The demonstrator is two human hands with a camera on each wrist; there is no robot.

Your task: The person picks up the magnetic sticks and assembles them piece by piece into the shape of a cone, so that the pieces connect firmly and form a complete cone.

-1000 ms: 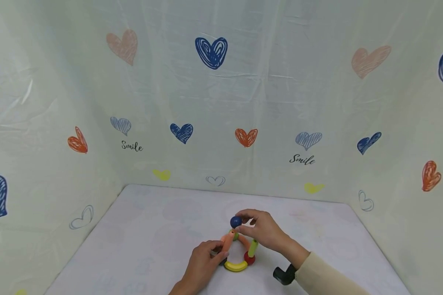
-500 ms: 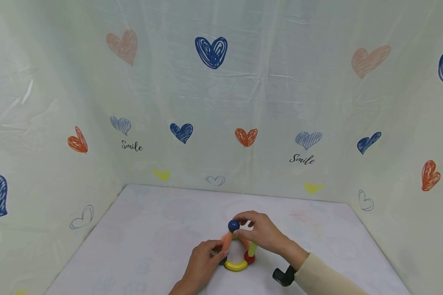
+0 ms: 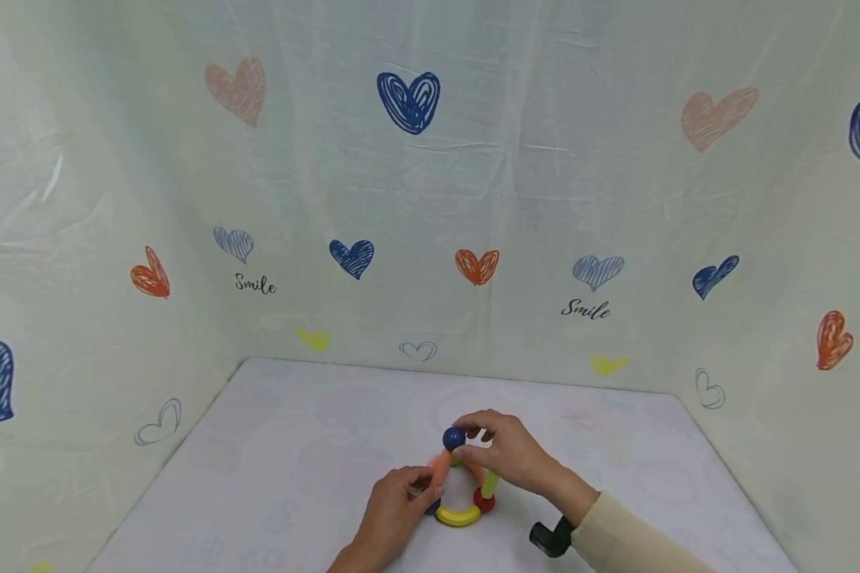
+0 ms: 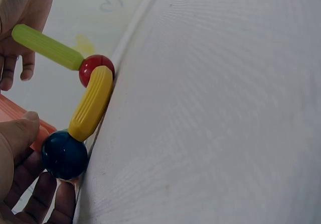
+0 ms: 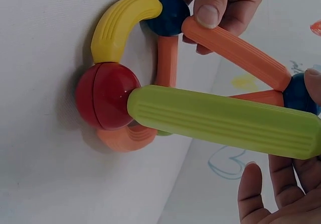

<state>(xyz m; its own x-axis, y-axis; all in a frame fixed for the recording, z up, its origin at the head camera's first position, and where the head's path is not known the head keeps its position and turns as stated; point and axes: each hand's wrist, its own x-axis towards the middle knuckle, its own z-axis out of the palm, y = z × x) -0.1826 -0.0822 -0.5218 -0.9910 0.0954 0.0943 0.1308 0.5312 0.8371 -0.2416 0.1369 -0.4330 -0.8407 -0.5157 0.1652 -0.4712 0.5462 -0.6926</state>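
Magnetic sticks and balls form a ring with raised sticks on the table. My left hand [image 3: 392, 509] pinches an upright orange stick [image 5: 235, 53] just above the dark blue ball [image 4: 64, 154] at its foot. Between thumb and fingertips, my right hand [image 3: 509, 450] holds a blue ball [image 3: 455, 438] at the top of that stick; a second orange stick also meets this ball. A curved yellow stick [image 4: 93, 103] joins the lower blue ball to a red ball [image 5: 108, 96]. From the red ball slants a lime-green stick [image 5: 225, 121]. A green ball behind is mostly hidden.
Under the ring lies a white table [image 3: 294, 446]. Beside the right wrist is a black device [image 3: 550, 538], partly under the sleeve [image 3: 631, 537]. A curtain [image 3: 530, 199] printed with hearts encloses the table's back and sides.
My right hand has brought the blue ball slightly left and down onto the orange stick's top. Over the last half second both hands stay nearly still.
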